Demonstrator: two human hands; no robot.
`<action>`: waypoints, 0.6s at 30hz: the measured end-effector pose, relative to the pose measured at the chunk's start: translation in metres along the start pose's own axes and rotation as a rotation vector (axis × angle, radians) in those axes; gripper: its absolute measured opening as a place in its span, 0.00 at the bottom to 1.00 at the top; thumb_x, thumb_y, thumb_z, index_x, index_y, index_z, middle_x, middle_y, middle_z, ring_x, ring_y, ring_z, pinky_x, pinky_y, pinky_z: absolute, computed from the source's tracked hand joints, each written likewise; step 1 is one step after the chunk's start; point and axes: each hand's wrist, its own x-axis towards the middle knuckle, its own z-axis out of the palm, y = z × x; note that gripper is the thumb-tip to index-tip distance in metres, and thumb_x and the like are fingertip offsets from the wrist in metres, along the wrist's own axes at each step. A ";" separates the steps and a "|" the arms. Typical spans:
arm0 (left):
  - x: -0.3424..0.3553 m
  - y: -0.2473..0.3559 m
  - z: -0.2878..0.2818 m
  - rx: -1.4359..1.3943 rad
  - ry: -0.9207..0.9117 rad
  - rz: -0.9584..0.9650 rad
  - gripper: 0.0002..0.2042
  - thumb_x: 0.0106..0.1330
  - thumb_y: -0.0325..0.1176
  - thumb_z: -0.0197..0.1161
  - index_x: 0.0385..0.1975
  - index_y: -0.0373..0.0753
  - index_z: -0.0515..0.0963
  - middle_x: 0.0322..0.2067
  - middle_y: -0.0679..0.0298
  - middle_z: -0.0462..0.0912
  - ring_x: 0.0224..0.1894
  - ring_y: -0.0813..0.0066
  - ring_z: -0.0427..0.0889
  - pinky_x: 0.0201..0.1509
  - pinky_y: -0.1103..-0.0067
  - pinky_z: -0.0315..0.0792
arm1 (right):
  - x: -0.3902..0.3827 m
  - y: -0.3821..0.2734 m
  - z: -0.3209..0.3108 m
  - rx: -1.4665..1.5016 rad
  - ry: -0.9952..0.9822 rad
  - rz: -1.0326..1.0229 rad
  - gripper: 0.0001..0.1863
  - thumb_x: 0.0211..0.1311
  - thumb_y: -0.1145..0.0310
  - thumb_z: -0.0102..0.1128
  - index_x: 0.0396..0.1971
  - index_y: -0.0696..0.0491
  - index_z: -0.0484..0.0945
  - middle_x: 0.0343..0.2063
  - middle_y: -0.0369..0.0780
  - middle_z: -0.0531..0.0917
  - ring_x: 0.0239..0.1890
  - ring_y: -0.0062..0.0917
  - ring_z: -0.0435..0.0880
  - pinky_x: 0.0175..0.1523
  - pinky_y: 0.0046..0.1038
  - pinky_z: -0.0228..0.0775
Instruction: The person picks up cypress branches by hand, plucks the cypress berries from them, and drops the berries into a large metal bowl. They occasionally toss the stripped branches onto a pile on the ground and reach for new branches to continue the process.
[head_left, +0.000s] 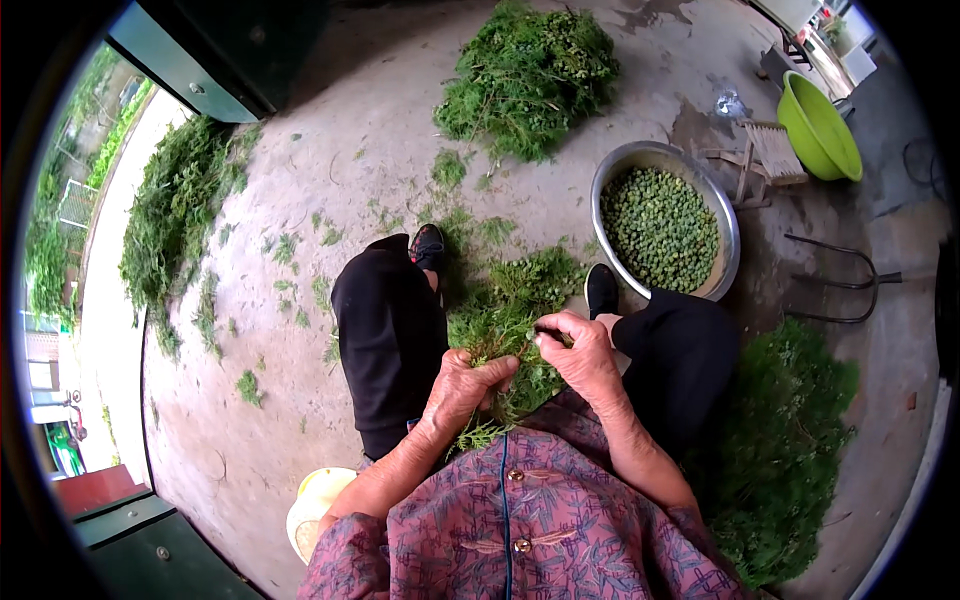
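Observation:
My left hand [465, 390] is closed on a leafy green sprig [480, 425] over my lap. My right hand [577, 355], just to its right and a little higher, pinches something small and dark [544, 334] at the sprig's edge; the fingers partly hide it. A heap of cut foliage [530, 280] lies between my feet below. Beyond my right foot stands a wide metal basin [729, 226] holding several small round green cones or berries [660, 220].
Foliage piles lie ahead [525, 80], left [172, 210] and right [780, 430]. At the right are a green tub [818, 125], a wooden stool [763, 160] and a bent metal frame [850, 320]. A pale seat [312, 497] is under me, and green doors [175, 65] edge the left.

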 end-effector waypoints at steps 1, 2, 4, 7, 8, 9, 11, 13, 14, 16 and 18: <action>0.000 -0.001 0.000 0.020 0.029 -0.005 0.10 0.53 0.33 0.63 0.14 0.39 0.73 0.11 0.70 0.71 0.07 0.86 0.61 0.10 0.86 0.53 | 0.000 0.001 0.003 -0.115 0.053 -0.105 0.10 0.47 0.77 0.57 0.33 0.60 0.77 0.27 0.37 0.79 0.29 0.17 0.77 0.36 0.18 0.68; 0.001 -0.002 0.000 0.040 0.057 -0.010 0.11 0.53 0.33 0.63 0.13 0.39 0.73 0.10 0.70 0.71 0.07 0.86 0.61 0.10 0.86 0.53 | 0.000 0.001 0.006 -0.230 0.106 -0.209 0.09 0.47 0.77 0.58 0.31 0.59 0.77 0.26 0.38 0.79 0.28 0.17 0.77 0.34 0.18 0.69; -0.003 0.003 0.000 0.023 0.059 -0.008 0.11 0.53 0.33 0.63 0.12 0.39 0.73 0.10 0.71 0.70 0.07 0.86 0.61 0.11 0.86 0.53 | 0.009 0.017 0.003 -0.259 0.276 -0.296 0.06 0.48 0.77 0.57 0.29 0.60 0.76 0.22 0.36 0.77 0.24 0.17 0.76 0.32 0.19 0.69; -0.003 0.002 -0.004 -0.006 0.063 -0.001 0.11 0.53 0.33 0.62 0.12 0.39 0.72 0.10 0.71 0.70 0.08 0.87 0.60 0.11 0.87 0.53 | 0.020 0.030 -0.022 0.501 0.190 0.097 0.02 0.53 0.77 0.54 0.28 0.58 0.75 0.24 0.33 0.76 0.24 0.15 0.76 0.30 0.19 0.71; -0.003 0.002 -0.005 -0.010 0.065 0.002 0.11 0.53 0.33 0.62 0.12 0.39 0.72 0.10 0.71 0.70 0.08 0.87 0.60 0.12 0.87 0.53 | 0.022 0.029 -0.025 0.676 0.102 0.151 0.04 0.53 0.77 0.54 0.30 0.57 0.74 0.26 0.35 0.77 0.27 0.16 0.76 0.34 0.20 0.71; -0.004 0.004 -0.007 -0.005 0.058 0.005 0.11 0.54 0.33 0.62 0.13 0.39 0.73 0.10 0.71 0.70 0.08 0.87 0.60 0.11 0.86 0.53 | 0.021 0.027 -0.025 0.776 0.049 0.179 0.04 0.53 0.76 0.53 0.30 0.56 0.74 0.27 0.35 0.77 0.28 0.16 0.76 0.35 0.20 0.70; -0.001 0.006 -0.009 -0.008 0.035 -0.022 0.10 0.54 0.33 0.63 0.14 0.39 0.73 0.10 0.71 0.70 0.08 0.86 0.61 0.11 0.86 0.53 | 0.020 0.022 -0.024 0.876 -0.002 0.207 0.04 0.54 0.75 0.52 0.30 0.56 0.74 0.29 0.35 0.76 0.30 0.17 0.75 0.37 0.21 0.69; 0.002 0.005 -0.009 -0.022 -0.004 -0.070 0.09 0.54 0.33 0.62 0.15 0.39 0.73 0.10 0.70 0.71 0.07 0.86 0.61 0.10 0.87 0.51 | 0.022 0.033 -0.023 0.903 -0.156 0.209 0.08 0.54 0.73 0.53 0.35 0.56 0.74 0.32 0.34 0.77 0.33 0.18 0.75 0.39 0.20 0.68; 0.002 0.006 -0.009 -0.020 -0.004 -0.070 0.09 0.54 0.33 0.62 0.15 0.39 0.73 0.10 0.70 0.71 0.07 0.86 0.61 0.10 0.87 0.51 | 0.022 0.034 -0.021 0.905 -0.155 0.209 0.08 0.54 0.73 0.53 0.35 0.56 0.74 0.32 0.34 0.77 0.33 0.18 0.75 0.39 0.20 0.68; 0.000 0.009 -0.008 -0.008 -0.033 -0.074 0.08 0.54 0.33 0.62 0.16 0.40 0.73 0.10 0.70 0.70 0.07 0.86 0.60 0.09 0.86 0.50 | 0.022 0.033 -0.012 0.704 -0.302 0.121 0.16 0.53 0.72 0.55 0.44 0.56 0.71 0.34 0.34 0.77 0.33 0.17 0.75 0.38 0.18 0.66; 0.002 0.005 -0.010 -0.020 -0.044 -0.071 0.08 0.54 0.32 0.62 0.16 0.39 0.74 0.10 0.70 0.70 0.06 0.86 0.59 0.09 0.87 0.50 | 0.018 0.025 -0.008 0.684 -0.366 0.129 0.21 0.53 0.71 0.56 0.48 0.57 0.69 0.35 0.34 0.77 0.35 0.16 0.75 0.40 0.18 0.67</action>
